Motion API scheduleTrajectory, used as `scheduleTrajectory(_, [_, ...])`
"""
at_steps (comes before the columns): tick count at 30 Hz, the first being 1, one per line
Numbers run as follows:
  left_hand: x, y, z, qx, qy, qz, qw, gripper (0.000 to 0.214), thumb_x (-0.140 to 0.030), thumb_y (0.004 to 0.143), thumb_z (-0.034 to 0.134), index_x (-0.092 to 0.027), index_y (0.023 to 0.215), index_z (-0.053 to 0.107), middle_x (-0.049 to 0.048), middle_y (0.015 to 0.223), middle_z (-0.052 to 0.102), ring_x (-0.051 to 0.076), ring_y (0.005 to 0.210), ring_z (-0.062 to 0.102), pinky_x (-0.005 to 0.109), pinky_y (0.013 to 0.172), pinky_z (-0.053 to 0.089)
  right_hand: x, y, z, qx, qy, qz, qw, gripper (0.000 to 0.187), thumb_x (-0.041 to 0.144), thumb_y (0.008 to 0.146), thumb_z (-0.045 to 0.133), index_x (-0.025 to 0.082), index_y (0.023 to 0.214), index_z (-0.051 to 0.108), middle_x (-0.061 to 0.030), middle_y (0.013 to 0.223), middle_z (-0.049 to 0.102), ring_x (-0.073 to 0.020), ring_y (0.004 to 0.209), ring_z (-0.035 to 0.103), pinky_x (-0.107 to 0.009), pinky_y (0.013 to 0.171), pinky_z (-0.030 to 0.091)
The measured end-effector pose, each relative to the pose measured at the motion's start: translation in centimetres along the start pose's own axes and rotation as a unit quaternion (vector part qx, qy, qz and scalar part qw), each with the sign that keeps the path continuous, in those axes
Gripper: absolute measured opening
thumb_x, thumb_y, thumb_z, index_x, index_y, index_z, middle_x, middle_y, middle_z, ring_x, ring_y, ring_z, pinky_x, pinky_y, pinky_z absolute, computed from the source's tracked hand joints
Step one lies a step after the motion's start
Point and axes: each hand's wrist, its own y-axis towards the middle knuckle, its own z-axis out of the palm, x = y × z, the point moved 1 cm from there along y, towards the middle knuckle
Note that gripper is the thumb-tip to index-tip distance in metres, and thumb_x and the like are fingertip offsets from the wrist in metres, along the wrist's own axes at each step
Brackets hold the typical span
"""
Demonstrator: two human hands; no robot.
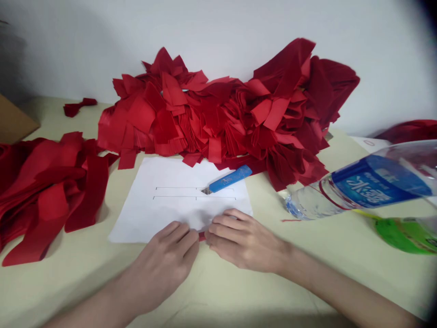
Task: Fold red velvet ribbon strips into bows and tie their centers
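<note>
My left hand (164, 264) and my right hand (242, 241) meet at the near edge of a white paper sheet (136, 223). Their fingertips close on a small red strip (202, 236), most of which the fingers hide. Both hands rest over the sheet's lower edge. Two pairs of thin ruled lines are drawn on the paper. A blue utility knife (229, 178) lies across the sheet's far edge, its bare blade pointing left toward the lines.
A large heap of cut red strips (218, 114) stands against the white wall, and another (48, 191) lies at the left. A clear water bottle (358, 191) with a blue label leans at the right, above a green object (406, 234). A cardboard box (13, 119) sits at the far left.
</note>
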Motion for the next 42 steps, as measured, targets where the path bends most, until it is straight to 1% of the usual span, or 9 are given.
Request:
scheduleTrajectory(6, [0.0, 0.3, 0.5, -0.014, 0.013, -0.009, 1.0, 0.017, 0.002, 0.075, 0.05, -0.014, 0.074, 0.057, 0.004, 0.074, 0.053, 0.02, 0.068, 0.046, 0.035, 0.058, 0.036, -0.4, 0.9, -0.1, 0.011, 0.069, 0.045, 0.997, 0.021, 0.021, 0.091, 0.047, 0.014, 0.082, 0.065, -0.0035, 0.082, 0.063, -0.0162, 0.086, 0.053, -0.033, 0.079, 0.038])
scheduleTrajectory(13, [1.3, 1.2, 0.6, -0.028, -0.069, -0.101, 0.992, 0.02, -0.007, 0.083, 0.047, -0.016, 0.066, 0.052, -0.0004, 0.066, 0.052, 0.016, 0.064, 0.045, 0.034, 0.064, 0.037, -1.2, 1.6, -0.1, 0.041, 0.104, 0.089, 0.99, 0.022, 0.032, 0.087, 0.053, 0.013, 0.084, 0.064, -0.0047, 0.082, 0.061, -0.0166, 0.084, 0.051, -0.032, 0.082, 0.038])
scheduleTrajectory(19, [1.6, 1.5, 0.2, -0.04, -0.086, -0.117, 0.989, 0.022, -0.009, 0.084, 0.046, -0.016, 0.067, 0.057, 0.0013, 0.068, 0.058, 0.018, 0.071, 0.048, 0.034, 0.066, 0.038, -1.6, 2.5, -0.1, 0.075, 0.132, 0.139, 0.979, 0.014, 0.023, 0.085, 0.054, 0.014, 0.077, 0.062, -0.002, 0.076, 0.058, -0.0144, 0.077, 0.05, -0.028, 0.079, 0.039])
scheduleTrajectory(27, [1.8, 3.0, -1.7, 0.022, -0.164, -0.182, 0.969, 0.013, -0.015, 0.078, 0.058, -0.02, 0.071, 0.067, 0.0015, 0.069, 0.065, 0.021, 0.079, 0.053, 0.038, 0.074, 0.041, -1.0, 3.0, -0.1, 0.055, -0.03, 0.068, 0.996, 0.017, 0.02, 0.084, 0.049, 0.013, 0.071, 0.058, -0.0042, 0.07, 0.056, -0.0173, 0.073, 0.048, -0.03, 0.073, 0.038])
scheduleTrajectory(36, [1.5, 5.0, -2.7, 0.013, -0.244, -0.202, 0.948, 0.023, -0.006, 0.079, 0.052, -0.018, 0.067, 0.067, 0.0018, 0.069, 0.066, 0.021, 0.076, 0.054, 0.038, 0.073, 0.041, -1.1, 2.5, -2.0, 0.057, -0.071, 0.049, 0.995, 0.017, 0.016, 0.088, 0.046, 0.013, 0.077, 0.058, -0.0056, 0.075, 0.059, -0.0197, 0.079, 0.051, -0.035, 0.075, 0.04])
scheduleTrajectory(38, [2.0, 5.3, -2.8, -0.01, -0.309, -0.242, 0.92, 0.021, -0.012, 0.081, 0.052, -0.018, 0.068, 0.067, 0.0028, 0.073, 0.066, 0.022, 0.079, 0.054, 0.039, 0.074, 0.04, -1.4, 2.3, -3.4, 0.024, -0.078, 0.057, 0.995, 0.014, 0.016, 0.089, 0.046, 0.013, 0.086, 0.059, -0.007, 0.083, 0.061, -0.0212, 0.089, 0.052, -0.039, 0.085, 0.04])
scheduleTrajectory(39, [2.4, 5.3, -2.7, -0.013, -0.367, -0.271, 0.89, 0.018, -0.016, 0.081, 0.054, -0.018, 0.068, 0.067, 0.003, 0.074, 0.066, 0.022, 0.08, 0.054, 0.038, 0.075, 0.039, -1.6, 2.2, -4.2, -0.015, -0.08, 0.062, 0.995, 0.013, 0.018, 0.09, 0.047, 0.012, 0.092, 0.059, -0.0077, 0.089, 0.062, -0.0223, 0.096, 0.052, -0.042, 0.091, 0.038])
scheduleTrajectory(40, [2.6, 5.2, -2.5, -0.01, -0.443, -0.3, 0.845, 0.016, -0.02, 0.08, 0.056, -0.018, 0.069, 0.068, 0.0031, 0.075, 0.066, 0.022, 0.079, 0.055, 0.037, 0.075, 0.039, -1.7, 2.1, -5.2, -0.066, -0.083, 0.072, 0.992, 0.015, 0.02, 0.089, 0.049, 0.013, 0.098, 0.058, -0.0084, 0.096, 0.062, -0.0237, 0.104, 0.05, -0.045, 0.096, 0.035])
scheduleTrajectory(42, [3.0, 4.9, -2.0, 0.006, -0.614, -0.337, 0.713, 0.014, -0.028, 0.077, 0.061, -0.017, 0.071, 0.068, 0.0035, 0.077, 0.065, 0.021, 0.079, 0.056, 0.035, 0.073, 0.04, -2.0, 1.8, -7.2, -0.198, -0.084, 0.116, 0.97, 0.02, 0.023, 0.087, 0.055, 0.016, 0.105, 0.055, -0.008, 0.101, 0.062, -0.0252, 0.108, 0.05, -0.046, 0.096, 0.035])
